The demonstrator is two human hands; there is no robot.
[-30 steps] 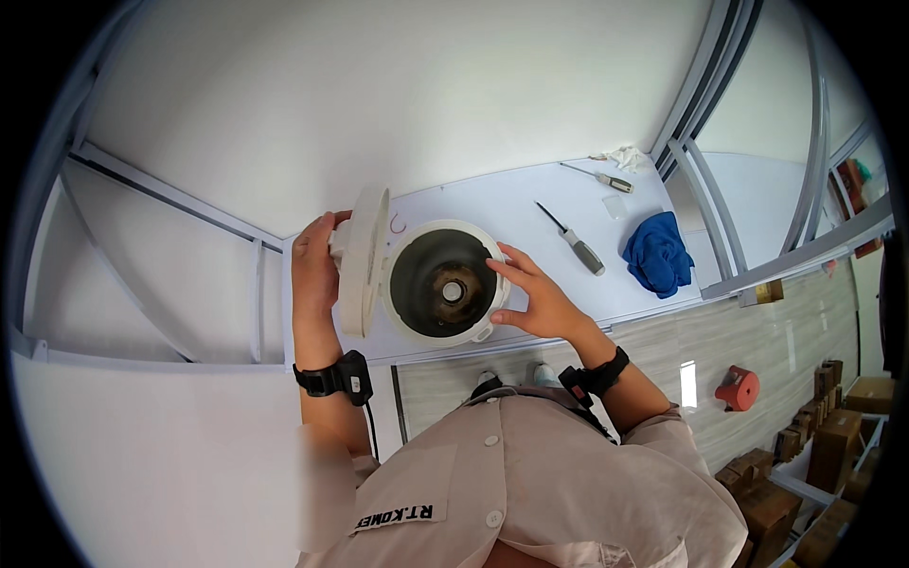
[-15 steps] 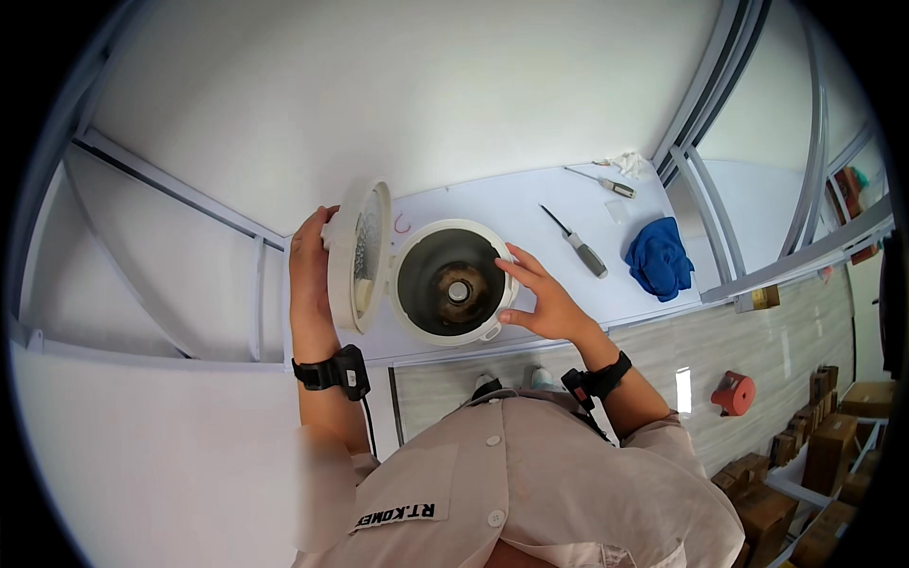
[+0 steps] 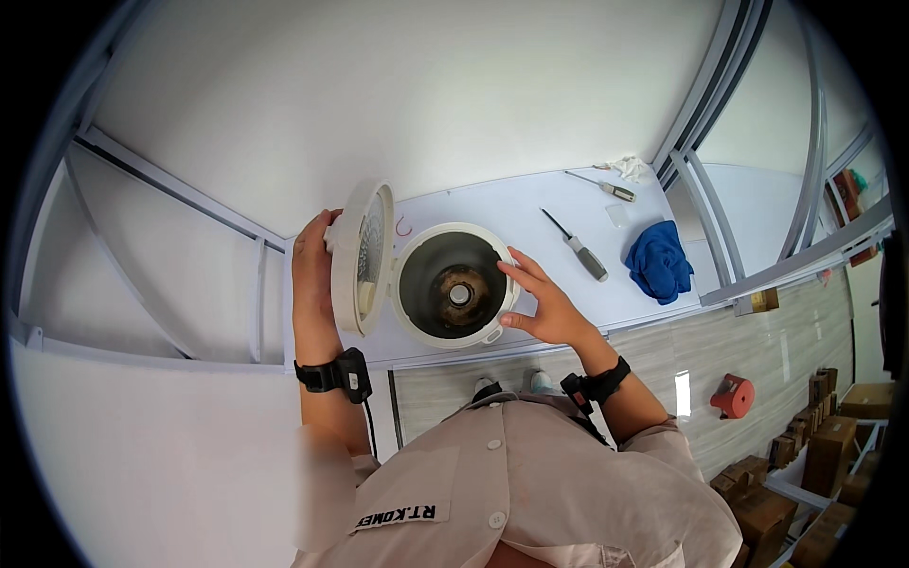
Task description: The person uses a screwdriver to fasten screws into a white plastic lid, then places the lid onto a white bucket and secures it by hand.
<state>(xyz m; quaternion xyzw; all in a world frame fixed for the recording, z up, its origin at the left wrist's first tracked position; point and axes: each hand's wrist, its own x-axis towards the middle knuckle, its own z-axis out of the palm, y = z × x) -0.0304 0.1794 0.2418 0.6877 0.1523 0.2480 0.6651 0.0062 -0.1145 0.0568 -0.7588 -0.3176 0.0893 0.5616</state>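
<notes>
A white rice cooker [image 3: 405, 327] stands on the table with its hinged lid [image 3: 345, 275] raised upright on the left. Inside the grey cavity, the bottom is stained brown around a round metal centre [image 3: 460, 294]; no inner pot sits in it. My left hand [image 3: 312, 254] holds the lid from its outer side, with some fingertips hidden behind it. On the right, my right hand [image 3: 543, 303] grips the cooker's rim, its fingers over the upper edge and its thumb lower down near the front latch.
Right of the cooker lie a screwdriver [image 3: 587, 257], a second screwdriver [image 3: 615, 190], a blue cloth [image 3: 659, 263] and a crumpled white tissue [image 3: 629, 168]. A small red curved piece [image 3: 404, 226] lies behind the hinge. A red stool [image 3: 733, 396] and cardboard boxes [image 3: 831, 445] are on the floor at right.
</notes>
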